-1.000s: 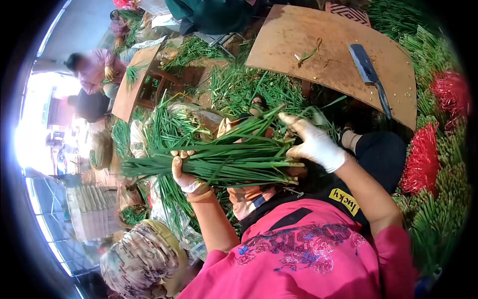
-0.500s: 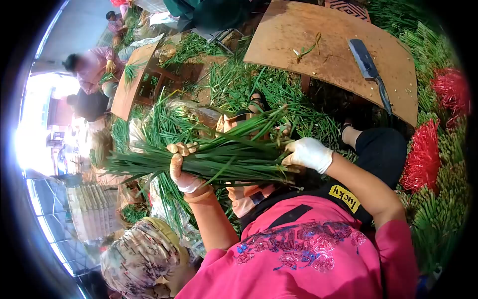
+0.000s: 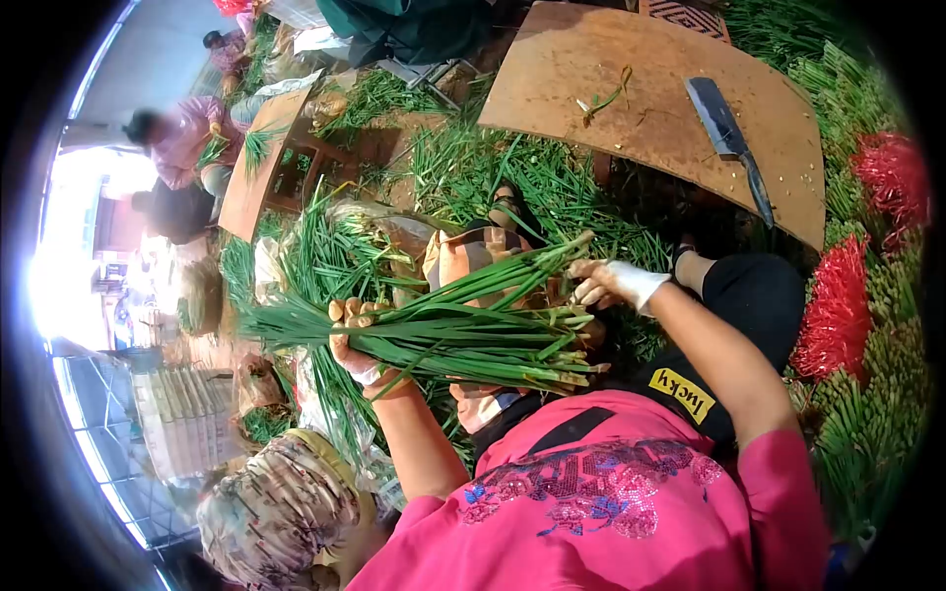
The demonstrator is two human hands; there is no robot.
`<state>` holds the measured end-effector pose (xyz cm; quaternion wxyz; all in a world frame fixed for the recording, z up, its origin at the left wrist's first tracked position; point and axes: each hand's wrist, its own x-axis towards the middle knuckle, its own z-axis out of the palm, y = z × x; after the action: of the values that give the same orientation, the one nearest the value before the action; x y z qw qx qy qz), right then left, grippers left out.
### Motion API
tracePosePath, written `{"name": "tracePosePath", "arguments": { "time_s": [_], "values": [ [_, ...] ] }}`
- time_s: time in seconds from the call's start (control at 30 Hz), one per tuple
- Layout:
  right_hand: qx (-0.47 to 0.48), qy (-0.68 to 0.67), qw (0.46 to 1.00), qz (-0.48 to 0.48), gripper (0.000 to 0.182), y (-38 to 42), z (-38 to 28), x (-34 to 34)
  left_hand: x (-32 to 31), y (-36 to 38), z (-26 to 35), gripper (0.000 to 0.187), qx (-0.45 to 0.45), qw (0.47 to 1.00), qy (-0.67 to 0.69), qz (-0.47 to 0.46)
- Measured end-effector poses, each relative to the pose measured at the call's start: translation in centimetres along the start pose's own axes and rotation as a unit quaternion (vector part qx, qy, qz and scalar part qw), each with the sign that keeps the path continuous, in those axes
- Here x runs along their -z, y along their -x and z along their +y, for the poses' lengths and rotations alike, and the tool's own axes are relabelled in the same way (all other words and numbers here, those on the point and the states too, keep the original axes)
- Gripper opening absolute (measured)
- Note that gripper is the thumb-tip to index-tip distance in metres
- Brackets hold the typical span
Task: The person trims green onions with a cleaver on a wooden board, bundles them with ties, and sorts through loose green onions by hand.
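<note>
Bundle: green onion bunch (image 3: 463, 330) lay crosswise over the lap, long flat leaves fanning left, cut pale ends right.
Left grip: left hand (image 3: 357, 340), gloved, closed around the bunch's middle.
Right grip: right hand (image 3: 609, 283), gloved, fingers pinched at the cut ends.
Far right: cleaver (image 3: 727, 133) rested on bench (image 3: 631, 108).

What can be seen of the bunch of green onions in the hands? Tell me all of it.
The bunch of green onions is a thick sheaf of long, flat green leaves lying roughly level across the lap. Its leaf tips fan out toward the picture's left; its pale cut ends point right, uneven, a few stalks sticking up. The left hand, gloved, wraps around its middle. The right hand, also gloved, touches the stalk ends at the upper right. Below it lies orange cloth; more loose greens lie on the ground behind.
</note>
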<state>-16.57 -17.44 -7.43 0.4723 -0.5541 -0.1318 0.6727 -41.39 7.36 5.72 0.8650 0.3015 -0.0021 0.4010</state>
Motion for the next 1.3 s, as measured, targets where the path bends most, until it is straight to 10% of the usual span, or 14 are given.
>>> {"name": "tracePosePath", "arguments": {
  "time_s": [0.13,0.23,0.27,0.33,0.47,0.53,0.67,0.8,0.87,0.93,1.07,1.13,1.2,1.3],
  "values": [
    [0.118,-0.027,0.992,-0.040,0.024,-5.8,1.9,-4.5,-0.7,-0.6,-0.3,0.021,0.025,0.999,0.029,-0.017],
    [0.112,-0.347,0.924,0.114,0.013,-10.5,3.1,-0.8,-0.4,0.0,0.1,0.016,0.019,0.997,0.036,0.059],
    [0.243,-0.395,0.879,0.107,0.026,-9.7,1.6,-0.1,-0.6,0.3,0.4,0.015,0.009,0.996,0.023,0.090],
    [0.253,-0.283,0.901,0.209,0.015,-2.6,-2.9,0.4,1.4,0.7,1.3,0.016,-0.002,0.997,0.007,0.080],
    [0.278,0.058,0.959,-0.001,0.026,2.4,-4.7,-1.3,2.3,1.3,1.6,0.014,-0.020,0.994,-0.041,0.102],
    [0.379,0.360,0.851,0.054,0.056,4.6,-5.8,-3.1,0.3,0.9,0.7,0.015,-0.025,0.992,-0.032,0.118],
    [0.439,0.512,0.719,0.168,0.080,5.5,-6.0,-6.8,0.6,0.0,1.0,0.017,-0.028,0.988,-0.061,0.140],
    [0.419,0.577,0.687,0.141,0.047,4.4,-6.8,-8.4,0.6,-0.2,0.3,0.019,-0.013,0.982,-0.098,0.162],
    [0.570,0.487,0.646,0.142,0.030,3.1,-7.1,-8.7,-1.4,-0.4,-0.8,0.016,0.007,0.982,-0.095,0.163],
    [0.500,0.023,0.865,0.042,0.016,3.3,-6.6,-9.9,-1.4,-0.5,-1.0,0.014,0.003,0.980,-0.117,0.164],
    [0.470,-0.405,0.774,0.129,0.024,7.0,-11.5,-2.8,-0.8,-0.4,-0.7,0.011,-0.017,0.970,-0.120,0.209],
    [0.533,-0.252,0.783,0.199,0.021,8.6,-10.8,1.8,-0.2,-0.1,-0.7,0.011,-0.034,0.969,-0.110,0.220],
    [0.374,0.008,0.913,0.161,0.024,9.8,-10.5,1.5,0.3,-0.1,-0.6,0.012,-0.026,0.970,-0.101,0.221],
    [0.259,0.212,0.933,0.132,0.041,7.5,-5.7,-1.1,0.1,-0.3,-0.9,0.012,-0.015,0.971,-0.101,0.215]
  ]
}}
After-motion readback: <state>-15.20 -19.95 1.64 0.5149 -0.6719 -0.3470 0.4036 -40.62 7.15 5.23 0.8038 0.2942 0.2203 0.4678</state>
